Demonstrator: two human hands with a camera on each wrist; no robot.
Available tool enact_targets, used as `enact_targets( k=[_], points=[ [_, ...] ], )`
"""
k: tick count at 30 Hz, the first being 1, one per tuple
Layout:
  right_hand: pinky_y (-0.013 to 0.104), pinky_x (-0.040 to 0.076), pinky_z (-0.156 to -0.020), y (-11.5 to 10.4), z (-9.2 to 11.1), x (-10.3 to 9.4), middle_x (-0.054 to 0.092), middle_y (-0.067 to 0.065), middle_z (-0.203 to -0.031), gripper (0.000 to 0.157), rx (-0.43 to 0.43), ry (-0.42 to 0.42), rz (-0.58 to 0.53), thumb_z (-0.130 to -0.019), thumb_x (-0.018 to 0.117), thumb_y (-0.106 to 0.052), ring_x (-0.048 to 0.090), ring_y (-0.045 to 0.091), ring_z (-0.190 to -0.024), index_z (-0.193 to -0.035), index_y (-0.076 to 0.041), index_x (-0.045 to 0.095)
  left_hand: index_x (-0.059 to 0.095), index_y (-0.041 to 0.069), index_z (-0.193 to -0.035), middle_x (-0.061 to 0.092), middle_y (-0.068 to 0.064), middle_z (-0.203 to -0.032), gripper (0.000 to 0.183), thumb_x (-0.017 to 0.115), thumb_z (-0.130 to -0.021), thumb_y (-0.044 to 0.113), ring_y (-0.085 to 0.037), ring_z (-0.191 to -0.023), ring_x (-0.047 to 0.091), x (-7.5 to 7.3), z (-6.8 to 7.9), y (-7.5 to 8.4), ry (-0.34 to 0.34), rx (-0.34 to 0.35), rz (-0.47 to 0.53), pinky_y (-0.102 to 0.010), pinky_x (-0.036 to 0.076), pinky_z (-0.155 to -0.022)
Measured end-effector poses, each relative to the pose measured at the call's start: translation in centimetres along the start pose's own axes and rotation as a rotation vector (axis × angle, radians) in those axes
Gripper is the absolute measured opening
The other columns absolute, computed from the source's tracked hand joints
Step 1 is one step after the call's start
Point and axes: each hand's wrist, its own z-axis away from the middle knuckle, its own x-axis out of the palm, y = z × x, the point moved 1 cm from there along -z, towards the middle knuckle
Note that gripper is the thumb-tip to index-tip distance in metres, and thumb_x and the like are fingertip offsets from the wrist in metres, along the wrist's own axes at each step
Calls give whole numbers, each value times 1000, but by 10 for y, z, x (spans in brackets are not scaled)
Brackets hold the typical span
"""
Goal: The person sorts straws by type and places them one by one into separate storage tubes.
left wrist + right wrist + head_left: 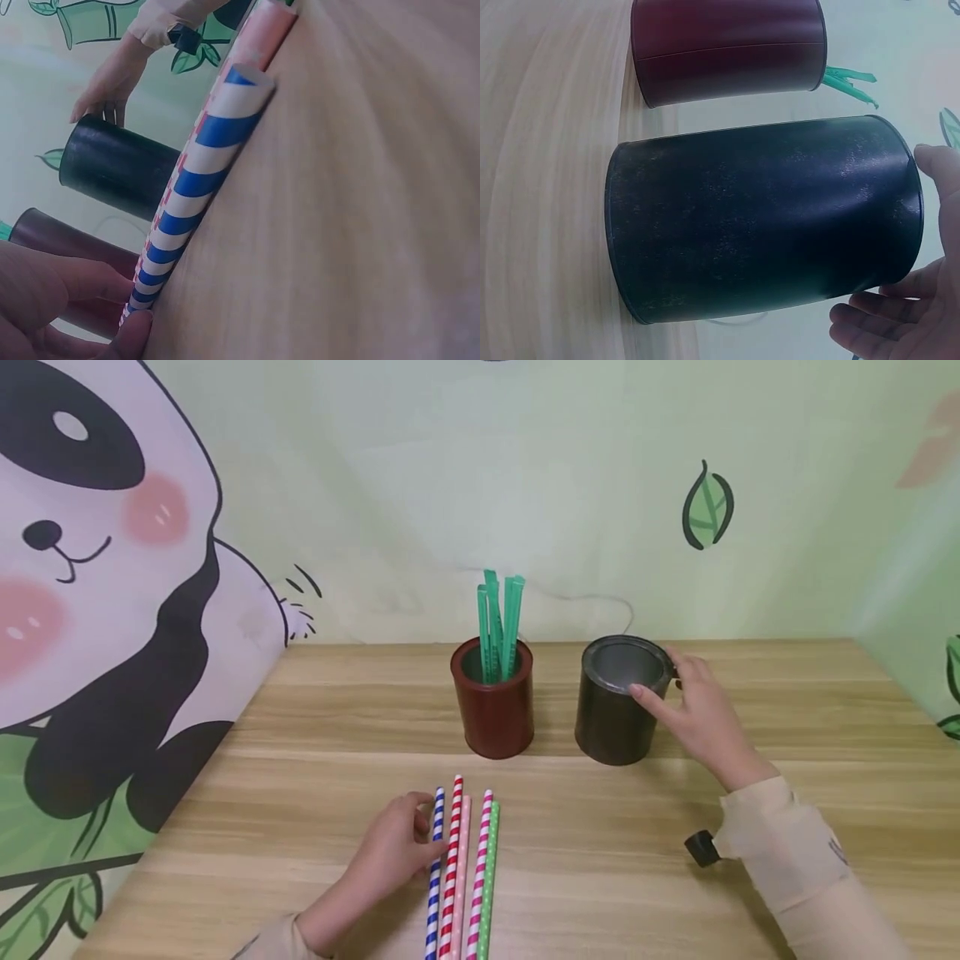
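Several paper straws lie side by side on the table: a blue-and-white striped straw point(433, 893), a red-striped one point(451, 877), a pink dotted one point(462, 860), a magenta-striped one point(478, 885) and a green dotted one point(490, 860). My left hand point(390, 843) pinches the blue-and-white straw between thumb and fingers; the left wrist view shows the pinch point(139, 304) low on its far part. My right hand point(705, 718) grips the rim of a black cylindrical holder point(615, 727), thumb in front and fingers behind. The holder stands upright, its inside bare where visible.
Left of the black holder stands a dark red cylindrical holder point(498, 718) with several green-wrapped sticks point(495, 627) upright in it. Behind the wooden table point(360, 727) rises a wall point(420, 510) with a panda picture. A thin cord point(592, 597) shows against it.
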Motion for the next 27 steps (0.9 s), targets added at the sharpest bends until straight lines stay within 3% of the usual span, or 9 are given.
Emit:
enact_targets(
  k=[7, 16, 21, 27],
  points=[
    [65, 35, -103, -2, -3, 2, 35, 34, -142, 87, -26, 24, 20, -92, 58, -48, 42, 49, -124, -148, 9, 22, 45, -4, -134, 58, -10, -88, 65, 76, -78, 8, -14, -58, 54, -1, -3, 4, -35, -59, -7, -25, 49, -45],
    [63, 38, -102, 1, 0, 7, 35, 33, -143, 86, -25, 36, 17, -91, 59, -46, 44, 49, -125, -147, 9, 24, 47, -8, -132, 58, -9, -86, 61, 72, -77, -2, -13, -56, 53, -4, 1, 2, -27, -70, 133, -28, 51, -45],
    [62, 39, -102, 1, 0, 7, 34, 32, -144, 86, -17, 34, 21, -91, 58, -47, 45, 48, -124, -147, 8, 23, 51, -8, -129, 58, -10, -86, 52, 68, -80, -5, -15, -59, 55, -8, 1, 7, -26, -60, 182, -29, 52, -47],
    [61, 40, -101, 0, 0, 6, 35, 32, -144, 86, -17, 34, 17, -91, 58, -47, 46, 48, -123, -147, 8, 24, 55, 3, -124, 57, -11, -93, 44, 67, -82, -4, -17, -74, 57, -20, -2, 25, -27, -6, 225, -31, 56, -53]
  ],
)
